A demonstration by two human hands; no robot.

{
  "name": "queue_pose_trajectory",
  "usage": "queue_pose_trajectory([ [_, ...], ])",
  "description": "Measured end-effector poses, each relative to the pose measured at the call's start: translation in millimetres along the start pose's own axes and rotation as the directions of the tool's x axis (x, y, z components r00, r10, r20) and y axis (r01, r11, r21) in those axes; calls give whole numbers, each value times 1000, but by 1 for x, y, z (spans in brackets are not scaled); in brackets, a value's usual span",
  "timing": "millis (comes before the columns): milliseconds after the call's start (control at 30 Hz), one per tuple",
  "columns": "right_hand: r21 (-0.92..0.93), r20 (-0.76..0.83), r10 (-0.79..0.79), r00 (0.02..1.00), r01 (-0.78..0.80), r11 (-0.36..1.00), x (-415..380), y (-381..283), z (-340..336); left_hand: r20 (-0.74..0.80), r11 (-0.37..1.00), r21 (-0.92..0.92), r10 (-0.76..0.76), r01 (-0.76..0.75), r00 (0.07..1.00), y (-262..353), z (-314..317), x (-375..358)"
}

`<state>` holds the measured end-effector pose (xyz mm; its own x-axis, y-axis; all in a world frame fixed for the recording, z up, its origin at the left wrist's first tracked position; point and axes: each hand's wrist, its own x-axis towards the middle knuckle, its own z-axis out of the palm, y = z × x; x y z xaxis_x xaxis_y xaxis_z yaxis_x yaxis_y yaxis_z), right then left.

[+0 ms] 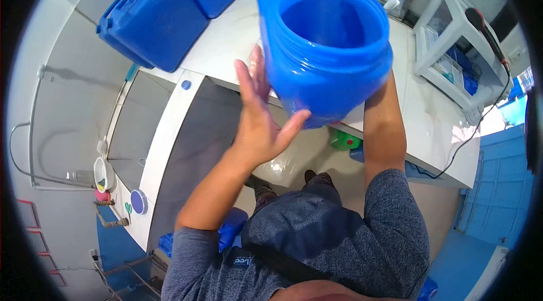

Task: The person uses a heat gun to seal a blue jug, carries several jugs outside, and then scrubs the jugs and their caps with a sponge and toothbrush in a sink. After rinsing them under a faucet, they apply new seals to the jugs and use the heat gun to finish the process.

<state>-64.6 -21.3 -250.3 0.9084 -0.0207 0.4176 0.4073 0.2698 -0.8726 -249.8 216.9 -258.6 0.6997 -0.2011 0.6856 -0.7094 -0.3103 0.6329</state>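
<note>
A wide-mouthed blue plastic canister (pixel 334 83) is up in front of me, tilted so that its round uncapped mouth faces my head. It hangs over the counter's front edge. My left hand (pixel 257 117) is beside its lower left side, fingers stretched out and thumb spread, the thumb tip overlapping the canister's lower edge. My right forearm (pixel 386 125) reaches up behind the canister's right side and bears it there; the canister hides the right hand itself.
Large blue jerrycans (pixel 158 18) stand on the white counter (pixel 232 29) at back left. Basins (pixel 195 131) lie to the left, with a purple-blue lid (pixel 139 202) on their edge. A white drawer rack (pixel 452 41) and a black cable (pixel 472 137) are at right. Something green (pixel 344 140) lies below.
</note>
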Motion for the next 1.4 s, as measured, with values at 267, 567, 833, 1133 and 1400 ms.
queue_pose_trajectory([
  [267,-122,21,377,926,-371,920,-101,38,-63,85,911,413,-43,4,995,111,-29,52],
  [567,358,56,780,623,-742,567,-168,131,-90,196,876,345,282,-336,939,127,-22,-16],
  [833,286,31,645,764,-625,726,-163,85,-51,-59,912,190,380,-364,923,125,-32,-78],
  [1133,224,-11,470,882,-456,861,-139,56,-12,-156,881,280,434,-382,887,122,-60,-111],
  [1400,-433,-266,-419,868,281,857,-102,43,26,-365,722,-593,-636,357,680,82,-135,-208],
])
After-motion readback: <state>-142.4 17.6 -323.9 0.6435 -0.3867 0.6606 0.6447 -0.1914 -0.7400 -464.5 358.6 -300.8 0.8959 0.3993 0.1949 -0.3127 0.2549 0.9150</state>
